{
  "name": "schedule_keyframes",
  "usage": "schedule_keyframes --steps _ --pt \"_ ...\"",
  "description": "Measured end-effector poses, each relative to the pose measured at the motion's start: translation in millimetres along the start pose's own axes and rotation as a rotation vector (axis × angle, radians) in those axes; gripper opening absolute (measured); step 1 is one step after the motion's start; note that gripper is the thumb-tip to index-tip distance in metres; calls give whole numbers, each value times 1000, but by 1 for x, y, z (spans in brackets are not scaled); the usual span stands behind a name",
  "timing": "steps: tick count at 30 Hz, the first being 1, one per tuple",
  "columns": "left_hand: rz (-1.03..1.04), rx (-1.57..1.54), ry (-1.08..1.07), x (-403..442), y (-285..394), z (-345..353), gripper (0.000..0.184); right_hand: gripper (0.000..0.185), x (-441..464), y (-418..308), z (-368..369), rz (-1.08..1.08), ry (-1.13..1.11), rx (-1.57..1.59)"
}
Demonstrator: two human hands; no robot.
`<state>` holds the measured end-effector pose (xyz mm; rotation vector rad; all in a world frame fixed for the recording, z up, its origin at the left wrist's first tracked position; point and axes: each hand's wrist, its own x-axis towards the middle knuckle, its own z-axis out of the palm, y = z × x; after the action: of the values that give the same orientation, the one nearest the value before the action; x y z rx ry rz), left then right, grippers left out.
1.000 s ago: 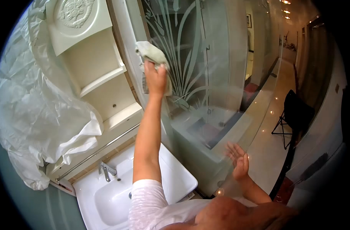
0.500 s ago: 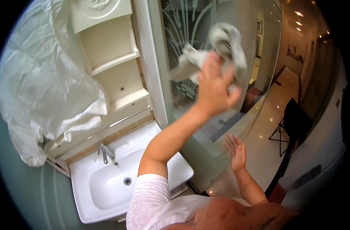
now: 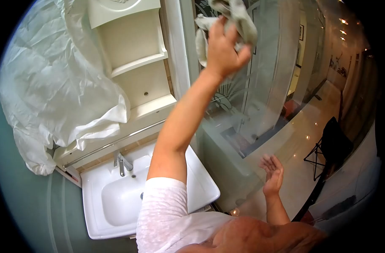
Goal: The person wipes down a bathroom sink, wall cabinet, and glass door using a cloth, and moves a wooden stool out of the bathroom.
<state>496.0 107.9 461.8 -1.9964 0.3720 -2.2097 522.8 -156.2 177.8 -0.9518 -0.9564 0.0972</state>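
My left hand (image 3: 224, 51) is stretched up and away at the end of a straightened arm. It presses a crumpled off-white cloth (image 3: 244, 23) toward a glass panel (image 3: 262, 80), the fingers on the cloth and the thumb out to the right. Part of the cloth runs past the top of the view. Lower down at the right, my right hand (image 3: 273, 176) is raised with its fingers loosely curved and apart. Nothing shows in it, and the glass lies just beyond.
A white washbasin (image 3: 201, 181) with a chrome tap (image 3: 124, 163) stands at lower left. Above it are a rail (image 3: 116, 142) and cream shelves (image 3: 137, 69), partly covered by a white plastic sheet (image 3: 53, 80). A black folding chair (image 3: 336, 137) stands beyond the glass at right.
My left hand has moved upward and slightly left with the cloth, and the arm is straighter. My right hand appears a little further right and lower. The view has shifted slightly.
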Motion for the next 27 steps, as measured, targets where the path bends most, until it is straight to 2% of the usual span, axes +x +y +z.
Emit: schedule_keyframes --steps 3,5,7,9,10,11,13,16,17,19,21,22,27 --pt "-45 73 38 29 -56 -3 47 55 -4 -2 -2 -11 32 -52" --pt "-165 281 -167 57 -96 -8 52 54 -3 -5 2 -38 49 -70" --pt "-139 497 -17 73 -133 -4 40 53 -5 -11 5 -52 77 -98" --pt "-59 571 -6 60 -205 15 34 52 -5 -14 8 -39 126 -201" --pt "-402 455 -85 46 -205 14 35 52 -5 -14 8 -33 133 -223" --pt "-194 357 76 24 -220 21 39 51 -6 -14 8 -47 140 -232" --pt "-39 365 111 6 -215 15 43 50 -9 -16 9 -35 151 -247" --pt "-118 292 75 -23 -197 9 45 50 -8 -21 11 -67 187 -251" --pt "-79 385 108 -40 -192 8 38 50 -7 -21 12 -43 179 -251" --pt "-199 301 76 -85 -188 11 43 50 -8 -23 13 -53 209 -236" --pt "-139 204 124 -134 -175 6 45 51 -7 -24 11 -30 187 -234" --pt "-166 195 83 -158 -167 1 48 51 -7 -25 11 -22 180 -232" --pt "-422 140 -57 -271 -117 -18 45 51 -6 -25 10 -10 142 -200"
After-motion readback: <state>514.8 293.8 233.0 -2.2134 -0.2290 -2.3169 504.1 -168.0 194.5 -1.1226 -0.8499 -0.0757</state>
